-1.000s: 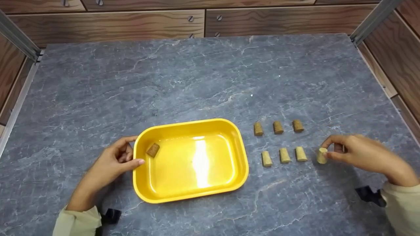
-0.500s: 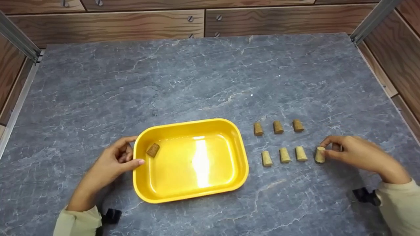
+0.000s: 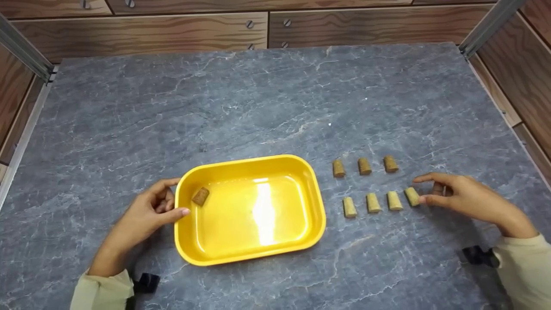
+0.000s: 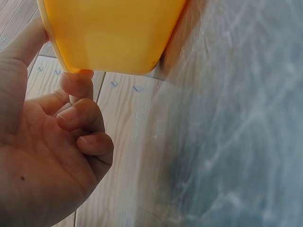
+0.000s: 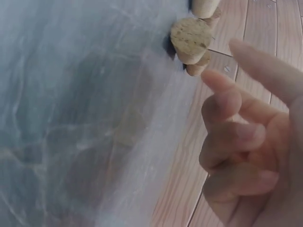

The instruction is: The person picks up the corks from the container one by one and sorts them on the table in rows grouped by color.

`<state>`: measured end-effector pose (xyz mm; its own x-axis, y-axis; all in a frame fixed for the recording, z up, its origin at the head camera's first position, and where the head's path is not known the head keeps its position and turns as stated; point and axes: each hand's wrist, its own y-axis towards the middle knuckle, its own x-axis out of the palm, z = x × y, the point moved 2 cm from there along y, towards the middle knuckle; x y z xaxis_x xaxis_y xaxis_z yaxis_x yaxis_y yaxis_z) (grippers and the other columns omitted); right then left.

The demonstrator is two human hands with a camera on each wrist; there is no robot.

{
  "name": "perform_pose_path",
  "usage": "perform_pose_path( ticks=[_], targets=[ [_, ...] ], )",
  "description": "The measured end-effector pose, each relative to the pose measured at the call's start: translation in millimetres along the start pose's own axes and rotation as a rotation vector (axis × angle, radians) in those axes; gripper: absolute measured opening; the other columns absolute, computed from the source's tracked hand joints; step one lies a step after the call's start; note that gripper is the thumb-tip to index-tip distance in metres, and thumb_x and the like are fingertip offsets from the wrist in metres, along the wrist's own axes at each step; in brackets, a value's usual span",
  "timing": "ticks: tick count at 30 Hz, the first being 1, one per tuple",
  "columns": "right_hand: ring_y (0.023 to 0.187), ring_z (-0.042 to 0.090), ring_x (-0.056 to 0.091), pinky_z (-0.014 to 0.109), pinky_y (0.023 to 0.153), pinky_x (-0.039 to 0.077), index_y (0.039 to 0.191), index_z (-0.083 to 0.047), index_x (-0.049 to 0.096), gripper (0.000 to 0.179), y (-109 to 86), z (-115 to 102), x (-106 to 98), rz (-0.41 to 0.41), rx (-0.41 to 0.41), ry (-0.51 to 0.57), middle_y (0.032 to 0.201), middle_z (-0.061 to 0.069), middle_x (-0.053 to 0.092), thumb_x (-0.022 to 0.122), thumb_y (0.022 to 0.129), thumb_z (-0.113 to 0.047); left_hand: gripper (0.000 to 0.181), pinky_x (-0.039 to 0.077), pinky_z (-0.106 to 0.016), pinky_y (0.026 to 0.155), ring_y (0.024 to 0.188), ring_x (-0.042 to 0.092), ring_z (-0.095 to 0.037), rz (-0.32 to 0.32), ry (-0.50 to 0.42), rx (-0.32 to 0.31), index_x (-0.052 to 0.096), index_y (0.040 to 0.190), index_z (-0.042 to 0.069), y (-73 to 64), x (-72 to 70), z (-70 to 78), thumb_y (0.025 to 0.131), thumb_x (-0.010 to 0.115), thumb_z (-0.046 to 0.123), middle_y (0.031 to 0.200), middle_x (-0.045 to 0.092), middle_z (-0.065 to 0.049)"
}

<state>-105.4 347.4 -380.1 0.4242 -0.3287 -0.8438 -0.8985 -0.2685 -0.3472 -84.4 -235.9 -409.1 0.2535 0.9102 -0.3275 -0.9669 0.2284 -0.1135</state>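
A yellow tray [image 3: 249, 257] sits on the table with one brown cork [image 3: 200, 196] inside its left end. My left hand [image 3: 148, 213] holds the tray's left rim, thumb over the edge and forefinger against the outside, as the left wrist view also shows. At the right end of the front row lies a pale cork [image 3: 412, 196] on its side. My right hand [image 3: 473, 202] is beside that cork, thumb tip right at its edge, forefinger spread away. In the right wrist view the pale cork [image 5: 190, 40] shows its round end, apart from the parted thumb and forefinger.
Several pale corks form the front row, with another pale cork [image 3: 394, 201] left of the nearest one. Behind them is a row of three brown corks, the middle brown cork [image 3: 364, 166] among them. Wood-patterned panels [image 3: 142, 36] border the grey table [image 3: 258, 94].
The pale cork stood upright in my right hand's pinch; now it lies on its side, further left in the row, and the fingers have parted. The left hand and tray have not moved.
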Motion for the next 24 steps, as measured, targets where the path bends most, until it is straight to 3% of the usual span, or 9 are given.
perform_pose_path(
  ticks=[6, 12, 24],
  targets=[
    [0.059, 0.004, 0.042, 0.025, 0.051, 0.035, 0.131, -0.011, 0.058, 0.052, 2.1, -0.2, 3.2, -0.073, -0.022, 0.032, 0.079, -0.001, 0.056, 0.072, 0.085, -0.031, 0.050, 0.031, -0.021, 0.053, 0.059, 0.035, -0.005, -0.009, 0.006, -0.006, 0.054, 0.127, -0.001, 0.2, -0.9, -0.2, 0.081, 0.074, 0.004, 0.074, 0.043, 0.000],
    [0.059, 0.003, 0.041, 0.025, 0.050, 0.035, 0.127, -0.007, 0.059, 0.045, 0.3, 3.1, 2.2, -0.044, -0.032, 0.013, 0.078, -0.001, 0.056, 0.072, 0.086, -0.023, 0.051, 0.032, -0.021, 0.053, 0.059, 0.035, -0.005, -0.016, 0.000, -0.013, 0.053, 0.128, -0.002, 0.8, -1.1, -0.6, 0.081, 0.074, 0.004, 0.074, 0.044, 0.000],
    [0.059, 0.004, 0.041, 0.024, 0.050, 0.035, 0.126, -0.005, 0.059, 0.047, 0.5, 6.9, 5.1, -0.047, -0.001, 0.048, 0.077, 0.001, 0.055, 0.073, 0.085, -0.024, 0.052, 0.032, -0.021, 0.054, 0.060, 0.035, -0.006, -0.015, -0.003, -0.018, 0.053, 0.129, 0.000, 0.5, -0.4, -0.7, 0.081, 0.074, 0.004, 0.075, 0.044, 0.000]
  ],
)
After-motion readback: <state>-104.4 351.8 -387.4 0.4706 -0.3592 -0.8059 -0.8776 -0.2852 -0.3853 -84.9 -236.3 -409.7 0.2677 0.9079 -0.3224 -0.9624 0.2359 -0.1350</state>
